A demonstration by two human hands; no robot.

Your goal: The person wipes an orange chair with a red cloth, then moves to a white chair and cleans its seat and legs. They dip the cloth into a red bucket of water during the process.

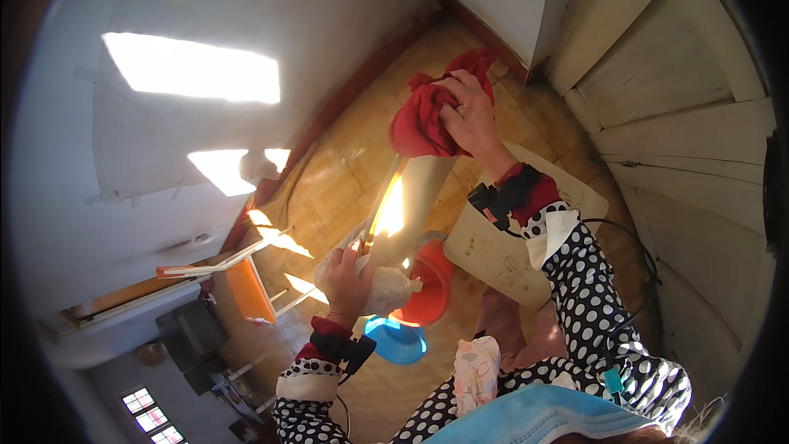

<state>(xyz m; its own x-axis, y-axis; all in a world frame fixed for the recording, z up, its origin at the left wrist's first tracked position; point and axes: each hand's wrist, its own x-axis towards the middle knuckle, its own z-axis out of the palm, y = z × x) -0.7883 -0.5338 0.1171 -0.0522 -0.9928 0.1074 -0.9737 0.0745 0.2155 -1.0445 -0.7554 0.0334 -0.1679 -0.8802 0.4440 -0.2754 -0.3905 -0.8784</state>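
Near the top middle, my right hand [470, 112] grips a bunched red cloth [425, 117]. The cloth lies at the far end of a long pale panel or tube [414, 197] with a shiny, sunlit edge. What this long object is I cannot tell. My left hand [345, 280] is closed around its near end, with a whitish cloth or bag [385, 290] bunched beside and under the fingers. A red-orange bucket [431, 283] stands below on the floor, and a blue basin [396, 339] is next to it.
A stained pale board or tabletop [524, 228] lies under my right forearm. Wooden doors [672, 61] rise at the right, a white wall [246, 12] at the left. An orange chair [249, 290] stands at lower left, near a broom [296, 182] against the wall. Cables hang from both wrists.
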